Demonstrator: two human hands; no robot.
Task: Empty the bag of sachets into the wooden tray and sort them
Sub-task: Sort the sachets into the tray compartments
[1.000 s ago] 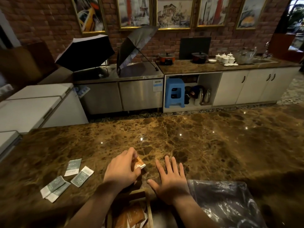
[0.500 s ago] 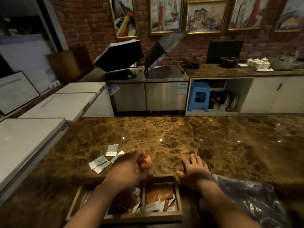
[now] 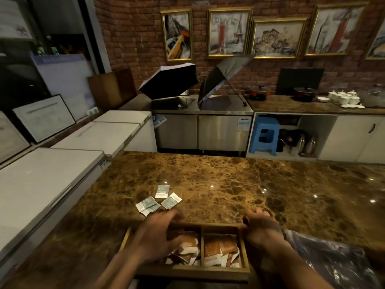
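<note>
The wooden tray (image 3: 209, 269) sits at the near edge of the marble counter (image 3: 229, 180), divided into compartments. Orange-brown sachets (image 3: 216, 247) fill its middle and right compartments. My left hand (image 3: 155, 238) hovers palm down over the tray's left part, blurred, fingers spread toward the far rim, with no sachet visible in it. My right hand (image 3: 261, 228) curls over the tray's far right corner and right wall. Several green-and-white sachets (image 3: 160, 200) lie loose on the counter just beyond the tray's left end. The crumpled plastic bag (image 3: 333, 261) lies to the tray's right.
White chest freezers (image 3: 52, 180) run along the counter's left side. Across the aisle stand steel cabinets with two open umbrellas (image 3: 170, 82), a blue stool (image 3: 264, 134) and a back counter with pots and cups.
The view swung left and down, showing more of the tray. My left hand dropped from above the counter onto the tray, and the orange sachet it held is out of sight. My right hand shifted to the tray's corner.
</note>
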